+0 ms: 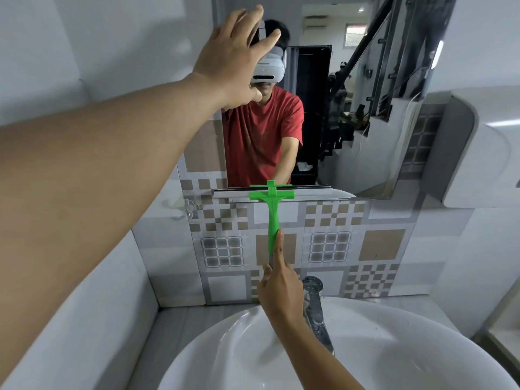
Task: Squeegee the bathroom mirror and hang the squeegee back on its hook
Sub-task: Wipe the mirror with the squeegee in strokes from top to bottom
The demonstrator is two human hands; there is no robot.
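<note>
The frameless mirror (351, 102) hangs on the patterned tile wall. My left hand (233, 57) rests flat against the mirror's upper left edge, fingers spread. A green-handled squeegee (272, 209) with a long silver blade sits at the mirror's bottom edge, blade horizontal and handle pointing down. My right hand (277, 280) holds the lower end of the handle, index finger stretched up along it. A small clear hook (189, 207) is stuck on the tiles left of the blade.
A white basin (394, 347) lies below, with a chrome tap (316, 305) just right of my right wrist. A white cabinet or dispenser (478, 153) juts out at the right. White tiled wall on the left. The mirror reflects a person in a red shirt.
</note>
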